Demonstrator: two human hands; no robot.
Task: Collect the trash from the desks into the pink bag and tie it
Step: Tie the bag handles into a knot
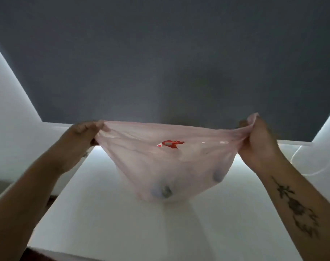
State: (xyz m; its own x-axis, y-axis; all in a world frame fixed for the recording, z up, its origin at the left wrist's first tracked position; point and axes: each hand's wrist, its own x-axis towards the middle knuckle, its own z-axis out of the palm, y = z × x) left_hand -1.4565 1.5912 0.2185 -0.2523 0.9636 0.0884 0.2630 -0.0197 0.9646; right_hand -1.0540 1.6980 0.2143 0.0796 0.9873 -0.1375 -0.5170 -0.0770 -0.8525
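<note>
The thin pink bag [160, 166] hangs stretched wide between my two hands, its rounded bottom resting on the white desk [122, 223]. My left hand [81, 136] pinches the bag's left top corner. My right hand [258, 140] grips the right top corner, with plastic bunched over its fingers. Through the translucent plastic I see a red and white wrapper [170, 144] near the top and dark lumps of trash [166, 192] low in the bag.
A dark grey partition panel [169, 63] rises behind the desk. White side panels stand at the left [8, 102] and right [327, 129]. A thin white cable [295, 153] curves along the desk at the right.
</note>
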